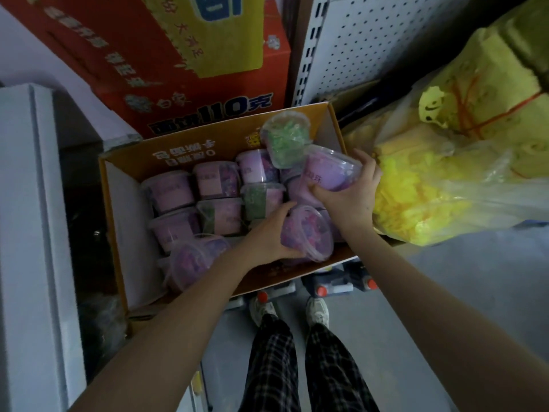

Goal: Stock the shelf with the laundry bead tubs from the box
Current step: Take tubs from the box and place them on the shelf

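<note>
Right hand (pixel 347 197) grips a purple lidded plastic tub (pixel 328 171), left hand (pixel 267 237) a second tub (pixel 309 233). Lift both clear of cardboard box (pixel 193 144).

The grey floor (pixel 460 278) held orange-capped jugs (pixel 335 285), a clear bag (pixel 445 173) of yellow goods and white shoes (pixel 317 312); a cardboard box (pixel 124 221) overlapped the jugs.

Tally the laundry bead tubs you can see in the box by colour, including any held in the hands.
Green tub: 1
Held purple tubs, one in the left hand, one in the right hand: 2
Plain purple tubs lying in the box: 5
Purple tubs with a green patch: 2
Total: 10 plainly visible; more may be hidden under the hands.
</note>
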